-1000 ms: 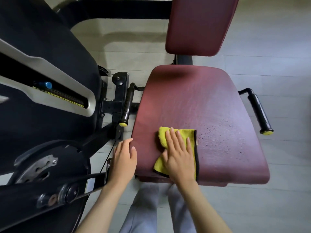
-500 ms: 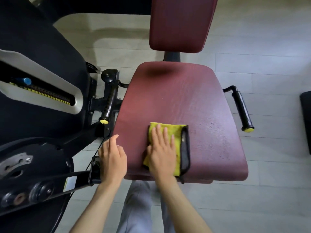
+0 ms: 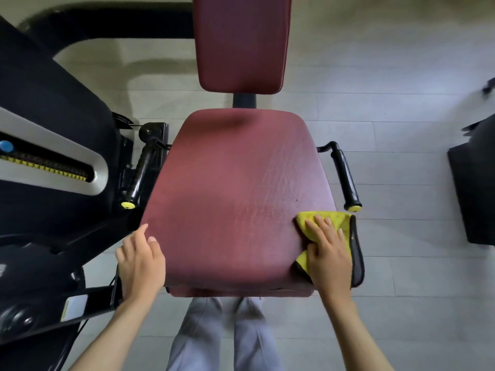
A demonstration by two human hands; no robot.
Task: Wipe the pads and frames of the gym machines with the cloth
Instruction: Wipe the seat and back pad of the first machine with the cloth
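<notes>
Head view: right hand (image 3: 328, 253) flat, fingers spread, presses the yellow cloth (image 3: 345, 223) onto the near right edge of the red seat pad (image 3: 227, 196); left hand (image 3: 140, 261), fingers loose, rests at the pad's near left corner

A pale grey plank floor (image 3: 401, 129) lies under everything, its seams running across the view. 2 legs in light grey trousers (image 3: 198, 336) stand at the bottom middle, blurred. 2 black handle grips, each with a yellow end cap, slant toward the viewer: the left grip (image 3: 139, 178) and the right grip (image 3: 345, 178). At far left a silver-grey panel (image 3: 101, 170) rings a dark slot holding a row of yellow tabs (image 3: 45, 166) and a blue knob (image 3: 6, 146). A white label (image 3: 75, 306) shows at lower left. A dark, blurred object (image 3: 474, 194) stands on the floor at the right edge
</notes>
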